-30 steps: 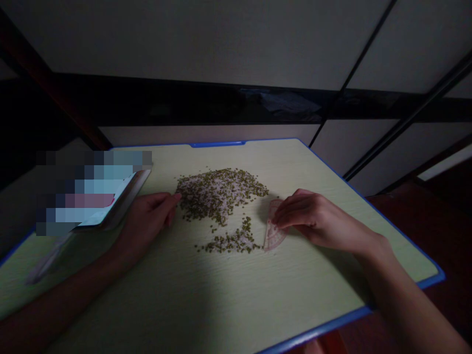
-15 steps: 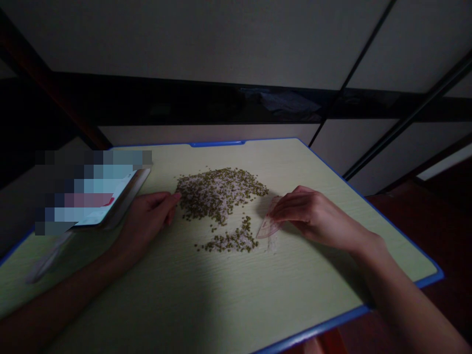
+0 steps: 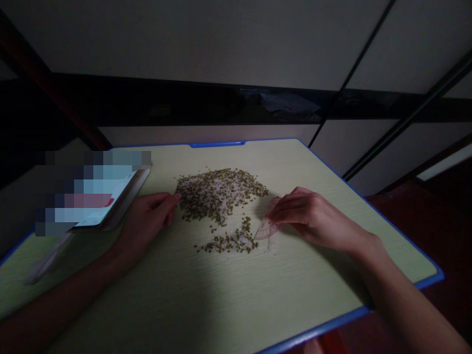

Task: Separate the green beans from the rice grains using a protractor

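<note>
Edging the near side of a pale, yellow-green tabletop, a blue rim crosses the lower right of the scene, with both bare forearms reaching in over the surface. Beyond bare tabletop lies a small cluster of green beans and whitish grains, left of a faint patch of pale grains. At right, the right hand grips a clear protractor between thumb and bent fingers, the fingers drawn together and covering part of it. The protractor's exposed corner points down and left, next to the right end of the small cluster. At left, the left hand is loosely clenched, thumb against the curled forefinger, with no object visible in its grasp; its fingertips sit at the left edge of a larger, mixed heap of beans and grains, though whether they touch it cannot be told. The heap spreads across the middle of the tabletop, behind the small cluster. Left of the left hand rests a device with a lit screen, partly blurred by pixelation. At the far edge, a blue catch fronts pale panels split by a dark horizontal band.
</note>
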The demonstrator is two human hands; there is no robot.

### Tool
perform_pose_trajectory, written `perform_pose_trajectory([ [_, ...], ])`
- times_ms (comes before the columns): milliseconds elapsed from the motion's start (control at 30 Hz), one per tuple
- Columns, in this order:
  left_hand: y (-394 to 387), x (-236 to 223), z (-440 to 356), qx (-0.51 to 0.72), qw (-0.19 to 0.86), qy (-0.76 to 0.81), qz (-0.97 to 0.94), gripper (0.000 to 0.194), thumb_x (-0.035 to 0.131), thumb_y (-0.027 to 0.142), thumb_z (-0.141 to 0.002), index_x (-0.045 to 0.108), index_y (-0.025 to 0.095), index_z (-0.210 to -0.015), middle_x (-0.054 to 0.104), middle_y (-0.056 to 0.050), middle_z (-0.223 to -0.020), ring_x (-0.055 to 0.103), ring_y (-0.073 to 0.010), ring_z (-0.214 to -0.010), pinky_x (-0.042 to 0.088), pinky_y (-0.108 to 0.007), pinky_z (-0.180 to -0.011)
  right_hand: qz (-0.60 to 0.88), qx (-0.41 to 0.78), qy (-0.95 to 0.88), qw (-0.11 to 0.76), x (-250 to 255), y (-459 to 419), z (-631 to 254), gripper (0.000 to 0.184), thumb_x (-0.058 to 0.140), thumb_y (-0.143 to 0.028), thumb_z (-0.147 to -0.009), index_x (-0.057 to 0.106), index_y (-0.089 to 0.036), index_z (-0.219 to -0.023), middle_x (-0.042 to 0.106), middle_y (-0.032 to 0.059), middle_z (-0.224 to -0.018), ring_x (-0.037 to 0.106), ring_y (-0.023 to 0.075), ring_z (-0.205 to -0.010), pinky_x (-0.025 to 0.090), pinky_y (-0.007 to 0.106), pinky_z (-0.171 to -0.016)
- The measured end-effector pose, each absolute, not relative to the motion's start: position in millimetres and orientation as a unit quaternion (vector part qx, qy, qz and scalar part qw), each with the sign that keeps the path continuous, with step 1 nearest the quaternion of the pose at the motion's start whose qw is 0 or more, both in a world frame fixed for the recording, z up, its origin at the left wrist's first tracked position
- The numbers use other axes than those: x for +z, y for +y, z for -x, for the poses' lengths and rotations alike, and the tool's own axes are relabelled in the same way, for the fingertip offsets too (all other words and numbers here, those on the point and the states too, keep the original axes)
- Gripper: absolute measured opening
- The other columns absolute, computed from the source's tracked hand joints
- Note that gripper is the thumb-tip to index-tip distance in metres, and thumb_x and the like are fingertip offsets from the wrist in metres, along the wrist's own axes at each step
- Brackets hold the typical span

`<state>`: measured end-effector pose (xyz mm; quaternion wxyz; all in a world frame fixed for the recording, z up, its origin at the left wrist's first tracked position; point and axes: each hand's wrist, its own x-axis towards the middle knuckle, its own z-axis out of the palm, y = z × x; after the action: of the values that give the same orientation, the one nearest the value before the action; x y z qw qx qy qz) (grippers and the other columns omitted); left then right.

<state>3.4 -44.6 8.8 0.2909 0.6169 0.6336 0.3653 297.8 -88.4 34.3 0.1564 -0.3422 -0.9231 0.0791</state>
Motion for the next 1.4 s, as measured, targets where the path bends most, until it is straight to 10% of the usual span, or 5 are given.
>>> perform_pose_trajectory([
  [1400, -44.7, 8.7, -4.0, 0.366, 0.293, 0.634, -0.616, 0.041, 0.048, 0.044, -0.070, 0.039, 0.021, -0.038, 0.036, 0.008, -0.035, 0.033, -0.0078, -0.037, 0.027, -0.022, -0.043, 0.314, 0.103, -0.930, 0.159, 37.0, -91.4, -295.0, 0.026, 0.049, -0.001, -0.081, 0.069, -0.016, -0.086, 0.071, 0.0036, -0.085, 0.064, 0.0173, -0.086, 0.042, 0.034, -0.077],
])
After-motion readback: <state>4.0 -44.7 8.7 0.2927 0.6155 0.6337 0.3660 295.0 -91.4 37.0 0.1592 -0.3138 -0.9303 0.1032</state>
